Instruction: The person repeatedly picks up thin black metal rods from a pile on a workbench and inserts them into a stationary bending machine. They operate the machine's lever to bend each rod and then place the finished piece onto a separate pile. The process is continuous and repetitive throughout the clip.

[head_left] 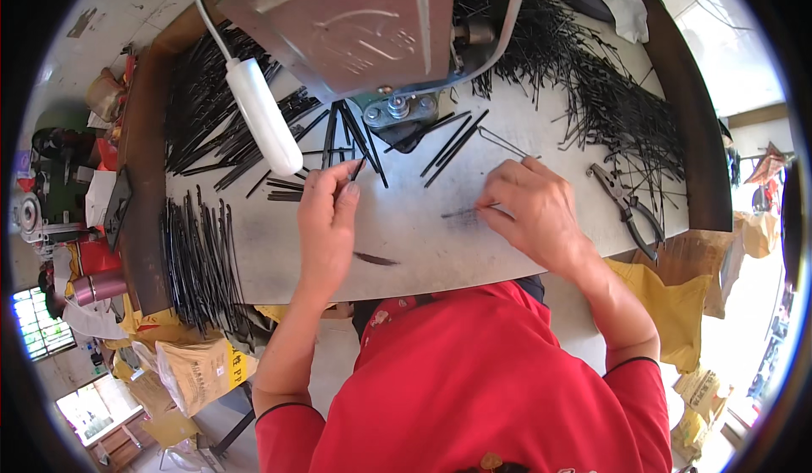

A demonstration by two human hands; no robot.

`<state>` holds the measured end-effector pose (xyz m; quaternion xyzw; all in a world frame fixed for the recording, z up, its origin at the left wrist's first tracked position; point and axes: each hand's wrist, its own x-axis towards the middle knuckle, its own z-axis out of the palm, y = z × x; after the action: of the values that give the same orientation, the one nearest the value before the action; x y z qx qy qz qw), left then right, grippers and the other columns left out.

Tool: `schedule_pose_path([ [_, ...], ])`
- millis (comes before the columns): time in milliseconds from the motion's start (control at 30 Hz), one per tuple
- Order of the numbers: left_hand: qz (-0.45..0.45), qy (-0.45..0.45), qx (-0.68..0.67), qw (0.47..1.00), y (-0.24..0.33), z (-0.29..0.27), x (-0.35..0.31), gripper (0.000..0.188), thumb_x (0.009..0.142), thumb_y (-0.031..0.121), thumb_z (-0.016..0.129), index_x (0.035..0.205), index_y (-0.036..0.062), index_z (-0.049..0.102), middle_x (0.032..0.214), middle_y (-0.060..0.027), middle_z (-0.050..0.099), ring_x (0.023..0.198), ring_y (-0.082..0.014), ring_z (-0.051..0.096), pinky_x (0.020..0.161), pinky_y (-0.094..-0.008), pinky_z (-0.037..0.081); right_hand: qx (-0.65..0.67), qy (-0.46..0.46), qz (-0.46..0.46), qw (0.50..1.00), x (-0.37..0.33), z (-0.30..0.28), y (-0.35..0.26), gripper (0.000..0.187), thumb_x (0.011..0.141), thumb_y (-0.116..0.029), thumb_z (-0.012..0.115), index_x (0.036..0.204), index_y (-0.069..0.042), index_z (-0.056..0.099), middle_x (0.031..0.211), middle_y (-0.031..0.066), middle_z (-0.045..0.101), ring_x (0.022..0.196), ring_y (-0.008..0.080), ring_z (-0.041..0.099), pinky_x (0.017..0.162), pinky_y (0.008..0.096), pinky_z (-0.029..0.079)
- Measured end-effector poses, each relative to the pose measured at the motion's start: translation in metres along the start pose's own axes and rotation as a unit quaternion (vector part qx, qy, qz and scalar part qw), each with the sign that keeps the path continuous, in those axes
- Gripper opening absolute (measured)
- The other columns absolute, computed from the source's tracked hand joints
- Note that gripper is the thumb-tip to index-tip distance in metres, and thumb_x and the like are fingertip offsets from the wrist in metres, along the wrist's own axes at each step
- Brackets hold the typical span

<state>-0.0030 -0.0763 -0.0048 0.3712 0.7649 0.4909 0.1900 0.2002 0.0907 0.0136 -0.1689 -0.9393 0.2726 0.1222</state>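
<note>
My left hand [328, 219] is closed in a pinch on a short, thin black strip [359, 169], just left of the middle of the metal worktable. My right hand [534, 212] has thumb and fingertips pressed together over a dark smudge on the table. A thin dark piece barely shows at its fingertips, too small to name. A bent thin wire [505, 142] reaches up to its knuckles; I cannot tell whether the hand holds it. Several black strips [452, 153] lie between the hands, and more [338, 139] lie beyond my left hand, by the machine's metal base [399, 109].
A large machine head [355, 33] overhangs the far middle, with a white lamp [264, 118] at its left. Black rods [199, 257] are stacked at the left, and tangled wire rods [609, 92] at the far right. Pliers [628, 206] lie near the right edge.
</note>
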Motion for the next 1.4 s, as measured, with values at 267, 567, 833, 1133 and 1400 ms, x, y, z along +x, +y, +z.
schedule_pose_path([
  [267,-0.205,-0.014,-0.388,0.898,0.017,0.007,0.038,0.03,0.091,0.01,0.056,0.119,-0.0017,0.056,0.089,-0.0032,0.059,0.07,-0.0053,0.048,0.057,-0.0177,0.036,0.126,0.056,0.074,0.988,0.021,0.012,-0.013,0.011,0.082,-0.008,0.062,0.093,-0.005,0.06,0.077,0.0142,0.064,0.069,0.0293,0.063,0.057,0.0386,0.049],
  [567,-0.211,-0.012,-0.417,0.884,0.012,0.032,0.06,0.03,0.086,0.006,0.066,0.115,0.003,0.061,0.086,-0.0013,0.064,0.071,-0.0049,0.054,0.059,-0.0159,0.04,-0.018,0.164,0.088,0.982,0.073,0.045,-0.026,0.014,0.087,-0.019,0.061,0.1,-0.012,0.062,0.057,0.0103,0.059,0.051,0.0286,0.06,0.049,0.0386,0.047],
  [833,-0.219,-0.016,-0.444,0.869,0.013,0.032,0.061,0.028,0.086,0.005,0.066,0.113,0.0022,0.061,0.086,-0.0032,0.065,0.07,-0.0056,0.055,0.057,-0.0164,0.039,-0.024,0.171,0.082,0.982,0.074,0.049,-0.026,0.015,0.087,-0.017,0.059,0.101,-0.011,0.06,0.055,0.0101,0.058,0.048,0.0293,0.059,0.046,0.0398,0.046],
  [1133,-0.204,-0.022,-0.433,0.878,0.017,0.032,0.06,0.027,0.086,0.005,0.065,0.112,-0.0001,0.061,0.086,-0.0046,0.065,0.069,-0.006,0.054,0.057,-0.0165,0.04,-0.018,0.18,0.075,0.981,0.073,0.048,-0.026,0.017,0.088,-0.014,0.059,0.104,-0.011,0.059,0.055,0.0102,0.057,0.048,0.029,0.058,0.046,0.0386,0.045],
  [1400,-0.206,-0.004,-0.449,0.869,0.02,0.037,0.055,0.025,0.086,0.006,0.065,0.111,0.0,0.063,0.085,-0.0039,0.065,0.068,-0.0054,0.053,0.059,-0.0157,0.04,0.006,0.192,0.074,0.979,0.072,0.056,-0.025,0.017,0.087,-0.013,0.057,0.102,-0.009,0.055,0.06,0.0104,0.062,0.05,0.0316,0.06,0.046,0.0436,0.046],
])
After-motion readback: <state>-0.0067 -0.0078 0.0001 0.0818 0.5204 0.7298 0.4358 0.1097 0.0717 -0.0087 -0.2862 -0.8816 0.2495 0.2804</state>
